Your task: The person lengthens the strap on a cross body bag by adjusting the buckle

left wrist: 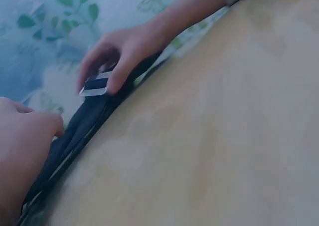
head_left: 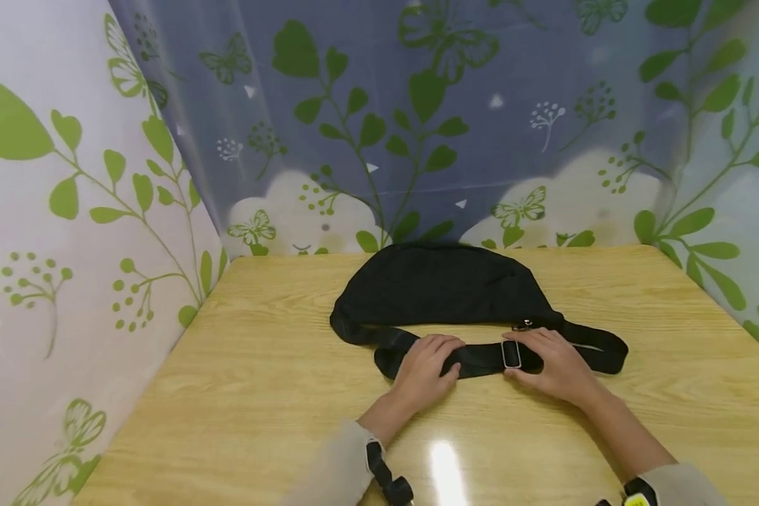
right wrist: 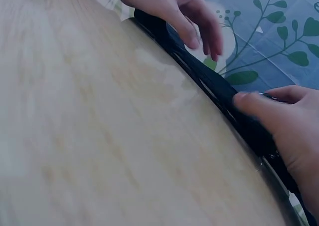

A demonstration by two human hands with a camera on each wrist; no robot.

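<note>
A black waist bag (head_left: 439, 284) lies on the table, its body toward the back and its black strap (head_left: 474, 360) looped in front. At the strap's right part my right hand (head_left: 559, 369) pinches a silver metal slide buckle (head_left: 511, 344) between thumb and fingers. The left wrist view shows the buckle (left wrist: 94, 91) tilted up at those fingertips. My left hand (head_left: 426, 372) is over the strap's left part, thumb and fingers apart. From the right wrist, the left hand (right wrist: 172, 9) hovers just above the strap with loosely bent fingers.
The wooden table (head_left: 259, 393) reaches back to a hanging cloth (head_left: 354, 84) printed with leaves and butterflies, which also covers both sides. A small zipper pull (head_left: 526, 324) shows at the bag's right lower edge. Dark bands circle both wrists.
</note>
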